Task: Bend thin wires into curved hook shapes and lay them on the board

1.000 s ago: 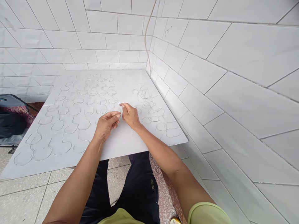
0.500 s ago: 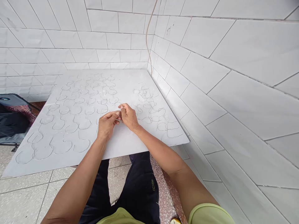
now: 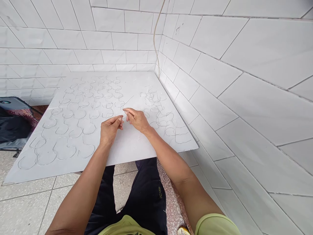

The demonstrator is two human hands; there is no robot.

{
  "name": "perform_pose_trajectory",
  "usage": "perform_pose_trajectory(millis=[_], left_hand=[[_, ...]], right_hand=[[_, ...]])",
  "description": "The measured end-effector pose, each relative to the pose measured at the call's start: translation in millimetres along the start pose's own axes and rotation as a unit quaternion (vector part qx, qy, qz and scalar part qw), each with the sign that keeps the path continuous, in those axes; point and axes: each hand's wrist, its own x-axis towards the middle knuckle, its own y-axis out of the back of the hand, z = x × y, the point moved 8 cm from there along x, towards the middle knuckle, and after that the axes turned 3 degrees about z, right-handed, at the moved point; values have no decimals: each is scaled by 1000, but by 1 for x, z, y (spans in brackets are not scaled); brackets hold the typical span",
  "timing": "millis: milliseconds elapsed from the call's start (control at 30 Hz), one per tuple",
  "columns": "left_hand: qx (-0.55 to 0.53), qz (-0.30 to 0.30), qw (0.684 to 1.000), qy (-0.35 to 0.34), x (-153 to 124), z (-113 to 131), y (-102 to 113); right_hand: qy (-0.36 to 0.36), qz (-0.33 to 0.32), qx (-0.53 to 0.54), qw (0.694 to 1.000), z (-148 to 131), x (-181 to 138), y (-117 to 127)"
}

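Note:
A white board (image 3: pixel 137 148) rests in front of me, covered with bent thin wire shapes. My right hand (image 3: pixel 138 119) pinches a thin wire piece (image 3: pixel 127 101) whose free end slants up and away over the board. My left hand (image 3: pixel 109 128) is beside it, fingers curled together in a pinch near the same wire's near end; whether it grips the wire I cannot make out. Rows of curved wire shapes (image 3: pixel 73 125) lie left of my hands. A looser tangle of wire shapes (image 3: pixel 166 119) lies to the right.
White tiled walls meet in a corner behind and to the right of the board, with a thin cord (image 3: pixel 156 36) hanging down that corner. A dark bag (image 3: pixel 12 125) sits at the far left. My legs in dark trousers (image 3: pixel 144 195) are below the board's edge.
My hands, touching half a second ago, have drawn slightly apart. The wire held by my right hand now sticks out straight toward the back of the board.

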Motion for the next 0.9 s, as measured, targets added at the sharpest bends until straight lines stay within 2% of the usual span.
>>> perform_pose_trajectory(millis=[233,500,567,767,900], left_hand=[[-36,34,999,19,-3,2,4],[12,119,992,-43,0,10,24],[44,115,991,-59,-1,13,24],[153,49,982,-97,-7,17,8],[170,30,979,-106,-8,15,4]], right_hand=[[30,7,5,1000,-1,-2,2],[-11,8,12,1000,2,-5,-4],[-31,1,29,999,1,-6,-6],[-116,5,90,989,8,-3,-4],[-130,4,76,989,12,-1,-2]])
